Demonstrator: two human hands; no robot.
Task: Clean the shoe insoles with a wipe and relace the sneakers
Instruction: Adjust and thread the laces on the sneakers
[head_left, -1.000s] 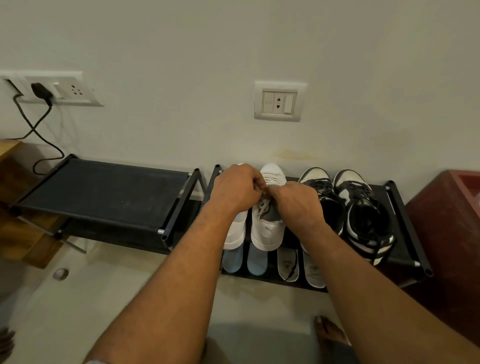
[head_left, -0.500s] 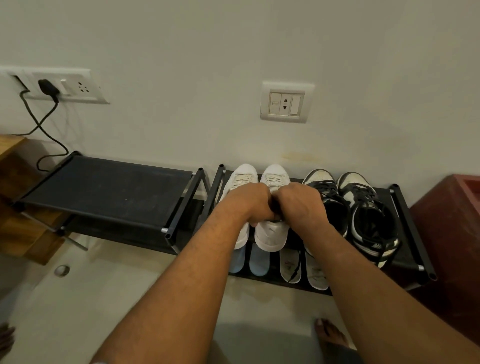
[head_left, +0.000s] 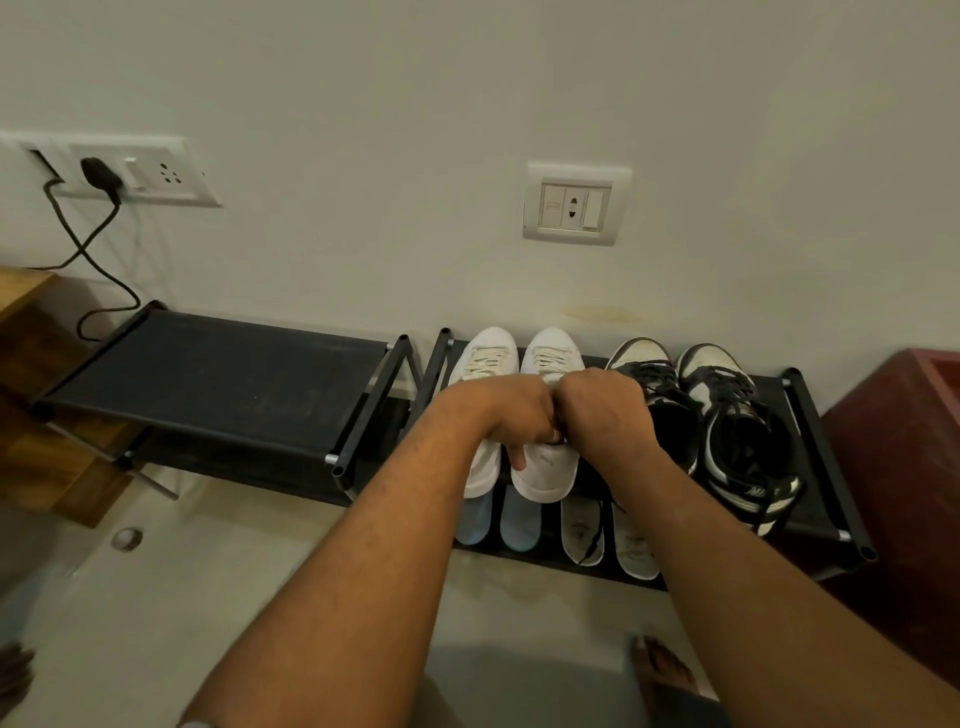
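A pair of white sneakers stands on the black shoe rack (head_left: 821, 452), toes to the wall: the left one (head_left: 485, 358) and the right one (head_left: 545, 475). My left hand (head_left: 498, 410) and my right hand (head_left: 602, 410) meet knuckle to knuckle over the right one's opening, fingers curled down at its collar. What they pinch is hidden. A black-and-white pair (head_left: 737, 441) sits to the right, laces loose. On the lower shelf lie two blue insoles (head_left: 519, 525) and two white insoles (head_left: 634, 545).
A second black rack (head_left: 218, 379) with a bare top stands to the left. A dark red box (head_left: 904, 467) is at the right, wooden furniture (head_left: 31, 415) at far left. A charger cable (head_left: 98, 174) hangs from the wall socket. A bare foot (head_left: 660, 670) rests on the floor below.
Both hands have drawn back from the laces near the tongue toward the heel of the right white sneaker, staying pressed together. The sneakers' toes and laces now show.
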